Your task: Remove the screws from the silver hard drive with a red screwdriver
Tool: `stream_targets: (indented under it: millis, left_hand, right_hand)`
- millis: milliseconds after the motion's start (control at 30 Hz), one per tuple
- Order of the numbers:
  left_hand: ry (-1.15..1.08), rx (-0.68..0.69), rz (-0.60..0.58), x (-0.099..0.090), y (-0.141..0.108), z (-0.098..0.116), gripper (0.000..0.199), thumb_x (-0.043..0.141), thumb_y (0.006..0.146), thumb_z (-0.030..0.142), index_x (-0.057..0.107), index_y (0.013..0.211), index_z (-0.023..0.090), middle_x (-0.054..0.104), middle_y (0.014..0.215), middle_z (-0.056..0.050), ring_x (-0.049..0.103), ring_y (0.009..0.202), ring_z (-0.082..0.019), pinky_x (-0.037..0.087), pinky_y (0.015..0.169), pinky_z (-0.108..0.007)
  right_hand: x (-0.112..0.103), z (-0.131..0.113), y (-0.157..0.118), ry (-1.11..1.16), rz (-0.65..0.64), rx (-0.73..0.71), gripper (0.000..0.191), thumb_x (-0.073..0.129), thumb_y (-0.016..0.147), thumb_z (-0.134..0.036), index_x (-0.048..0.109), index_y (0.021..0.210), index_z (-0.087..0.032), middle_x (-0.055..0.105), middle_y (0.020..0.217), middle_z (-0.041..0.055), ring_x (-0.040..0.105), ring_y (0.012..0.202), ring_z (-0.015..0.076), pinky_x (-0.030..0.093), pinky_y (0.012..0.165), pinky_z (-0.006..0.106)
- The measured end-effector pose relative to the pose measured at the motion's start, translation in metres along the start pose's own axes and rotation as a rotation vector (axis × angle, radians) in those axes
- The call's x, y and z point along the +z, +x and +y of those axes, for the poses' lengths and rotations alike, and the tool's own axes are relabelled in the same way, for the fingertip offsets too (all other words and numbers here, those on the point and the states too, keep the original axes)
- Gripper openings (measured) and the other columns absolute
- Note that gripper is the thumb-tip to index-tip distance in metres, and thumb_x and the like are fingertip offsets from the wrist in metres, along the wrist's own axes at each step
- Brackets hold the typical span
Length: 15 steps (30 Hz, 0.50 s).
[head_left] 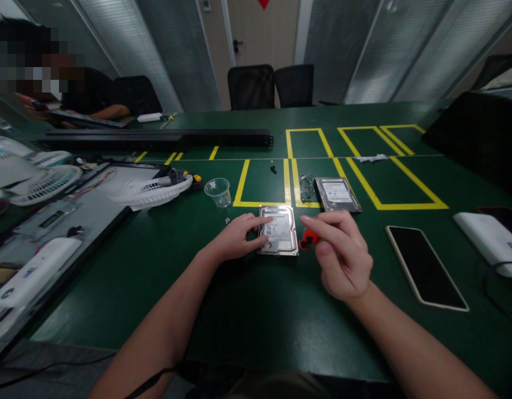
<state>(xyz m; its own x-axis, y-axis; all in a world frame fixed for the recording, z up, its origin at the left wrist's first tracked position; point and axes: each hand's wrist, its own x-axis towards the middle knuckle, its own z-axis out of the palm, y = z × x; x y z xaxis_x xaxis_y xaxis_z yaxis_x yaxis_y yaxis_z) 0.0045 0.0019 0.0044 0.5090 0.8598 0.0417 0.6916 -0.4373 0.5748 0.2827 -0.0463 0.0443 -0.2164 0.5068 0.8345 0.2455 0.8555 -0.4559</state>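
My left hand (236,237) steadies a silver hard drive (281,230) that lies flat on the green table. Its index finger and thumb rest on the drive's label, and the other fingers curl at the left edge. Just right of the drive, my right hand (343,252) is closed, thumb and fingers bent around a small red-and-black tool (309,237). Most of that tool is hidden, so its exact kind cannot be made out. A second hard drive (337,194) lies farther back to the right. Tiny pale parts (227,220) lie left of my left hand.
A clear plastic cup (218,192) stands behind my left hand. At right lie a phone (426,266) and a white device (491,244). White fan parts (152,189) and a panel crowd the left. Long black bars (156,138) lie farther back; another person (93,94) sits at far left.
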Motion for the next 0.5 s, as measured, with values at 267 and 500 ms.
stream_targets:
  millis: [267, 500]
  left_hand:
    - [0.001, 0.004, 0.008, 0.0006, -0.0005, 0.0, 0.06, 0.064, 0.106, 0.048, 0.058, 0.163, 0.029, 0.062, 0.113, -0.008, 0.06, 0.102, -0.024, 0.049, 0.093, -0.039]
    - [-0.009, 0.002, 0.004, 0.001, -0.0005, -0.0018, 0.061, 0.064, 0.106, 0.049, 0.058, 0.163, 0.029, 0.061, 0.113, -0.008, 0.059, 0.101, -0.024, 0.049, 0.092, -0.039]
  right_hand:
    - [0.001, -0.0024, -0.0013, -0.011, 0.022, 0.028, 0.049, 0.058, 0.103, -0.019, 0.071, 0.15, -0.029, 0.073, 0.11, 0.0111, 0.07, 0.096, 0.0265, 0.061, 0.072, 0.042]
    - [0.0028, -0.0022, -0.0036, 0.021, 0.028, 0.052, 0.052, 0.057, 0.104, -0.017, 0.069, 0.153, -0.031, 0.062, 0.126, 0.011, 0.072, 0.09, 0.0209, 0.062, 0.072, 0.041]
